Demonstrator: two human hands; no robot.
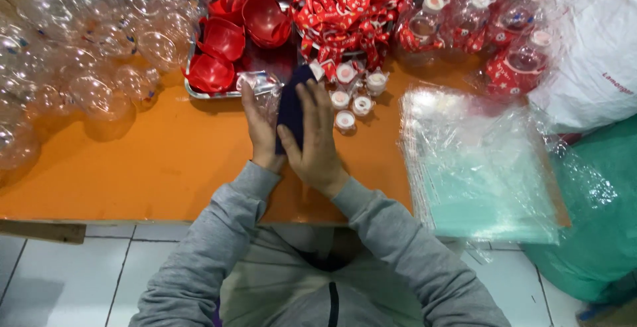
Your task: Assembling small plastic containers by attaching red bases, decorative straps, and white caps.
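My left hand [260,128] holds a clear plastic piece [260,82] against a dark blue cloth [292,106] over the orange table [152,161]. My right hand [317,142] lies flat on the cloth, pressing it against the left hand. Just right of the hands stand several small clear jars with white lids [350,98]. Grey sleeves cover both arms.
A metal tray [199,93] with red half-shells [225,38] sits behind the hands. Clear plastic globes [79,41] pile at the left. Red ribbons [345,15] and bagged red items [491,28] lie at the back. A stack of clear bags [478,161] lies right, beside a white sack [597,48].
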